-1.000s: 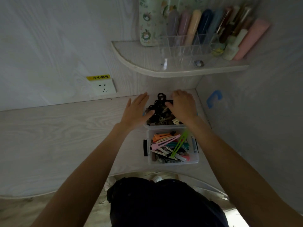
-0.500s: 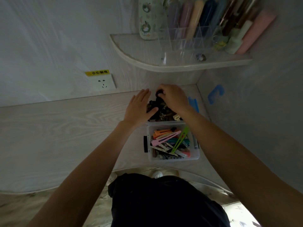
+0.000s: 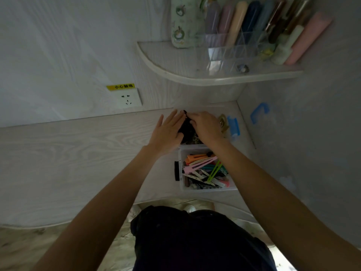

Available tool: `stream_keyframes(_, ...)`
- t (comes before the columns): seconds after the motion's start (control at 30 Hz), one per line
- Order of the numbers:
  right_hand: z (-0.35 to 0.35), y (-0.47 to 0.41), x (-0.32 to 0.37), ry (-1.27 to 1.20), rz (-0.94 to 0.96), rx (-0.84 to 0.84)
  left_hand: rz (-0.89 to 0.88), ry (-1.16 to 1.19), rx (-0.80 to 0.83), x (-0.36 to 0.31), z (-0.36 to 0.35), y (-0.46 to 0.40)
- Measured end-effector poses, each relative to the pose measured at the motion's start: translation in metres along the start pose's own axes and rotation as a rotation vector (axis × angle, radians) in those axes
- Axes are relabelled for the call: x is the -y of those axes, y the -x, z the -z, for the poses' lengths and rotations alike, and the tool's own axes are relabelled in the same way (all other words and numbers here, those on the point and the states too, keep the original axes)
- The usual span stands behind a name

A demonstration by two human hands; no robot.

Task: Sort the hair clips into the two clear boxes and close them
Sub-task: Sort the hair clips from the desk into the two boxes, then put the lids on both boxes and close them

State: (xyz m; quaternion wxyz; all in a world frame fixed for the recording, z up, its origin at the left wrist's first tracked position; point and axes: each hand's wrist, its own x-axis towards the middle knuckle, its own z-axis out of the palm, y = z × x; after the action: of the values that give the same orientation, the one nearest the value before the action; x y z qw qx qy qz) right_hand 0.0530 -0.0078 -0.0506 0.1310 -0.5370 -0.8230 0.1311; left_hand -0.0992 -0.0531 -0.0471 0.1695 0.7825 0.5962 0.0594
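Observation:
The near clear box point(image 3: 180, 184) stands open on the desk, filled with several flat coloured hair clips point(image 3: 203, 169). Just behind it a second clear box, mostly hidden by my hands, holds a heap of dark claw clips point(image 3: 186, 130). My left hand point(image 3: 167, 132) lies with straight fingers against the left side of that heap. My right hand point(image 3: 205, 127) covers the heap from the right, fingers curled down over the dark clips, fingertips at the far end. A gold clip point(image 3: 222, 122) and a blue clip point(image 3: 233, 127) lie on the desk to the right.
A black handle point(image 3: 177, 171) sits on the near box's left side. A wall socket point(image 3: 128, 99) with a yellow label is at the back left. A curved shelf point(image 3: 195, 79) above carries a clear organiser of tubes. The right wall stands close, with a blue hook point(image 3: 258, 112).
Both hands have moved farther back over the dark clip heap and come closer together. My right hand now lies lower on the heap, uncovering the gold and blue clips to its right.

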Motion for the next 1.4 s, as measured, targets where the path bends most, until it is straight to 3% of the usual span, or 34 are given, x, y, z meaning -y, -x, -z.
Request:
stream_keyframes(0.17,0.005,0.009,-0.002,-0.163,-0.034,0.158,0.035,0.036,-0.027,-0.007,-0.005,-0.005)
stream_keyframes(0.3,0.040,0.039,-0.019,-0.253,-0.075,-0.181,0.067,-0.079,-0.003,-0.005,-0.010,-0.008)
stream_keyframes(0.4,0.067,0.069,-0.053,0.015,-0.141,-0.420,0.077,-0.113,0.014,-0.006,-0.008,-0.011)
stream_keyframes(0.5,0.084,0.088,-0.079,0.233,-0.276,-0.518,0.052,-0.069,-0.007,-0.006,-0.010,-0.012)
stream_keyframes(0.67,0.095,0.097,-0.072,0.358,-0.270,-0.620,0.085,0.264,-0.318,-0.007,-0.011,0.000)
stream_keyframes(0.8,0.088,0.106,-0.074,0.410,-0.473,-0.484,0.329,0.518,-0.363,-0.005,-0.012,0.011)
stream_keyframes(0.87,0.086,0.107,-0.072,0.362,-0.437,-0.469,0.378,0.583,-0.322,-0.003,-0.013,0.012)
stream_keyframes(0.97,0.088,0.101,-0.065,0.103,-0.349,-0.534,0.427,0.663,-0.260,-0.002,-0.009,0.010)
stream_keyframes(1.13,0.083,0.104,-0.057,-0.184,-0.357,-0.320,0.448,0.665,-0.243,-0.001,-0.005,0.011)
stream_keyframes(1.27,0.069,0.116,-0.057,-0.267,-0.273,-0.139,0.449,0.700,-0.242,0.000,-0.004,0.013)
stream_keyframes(1.4,0.064,0.118,-0.050,-0.210,-0.173,-0.232,0.464,0.741,-0.227,-0.001,-0.003,0.012)
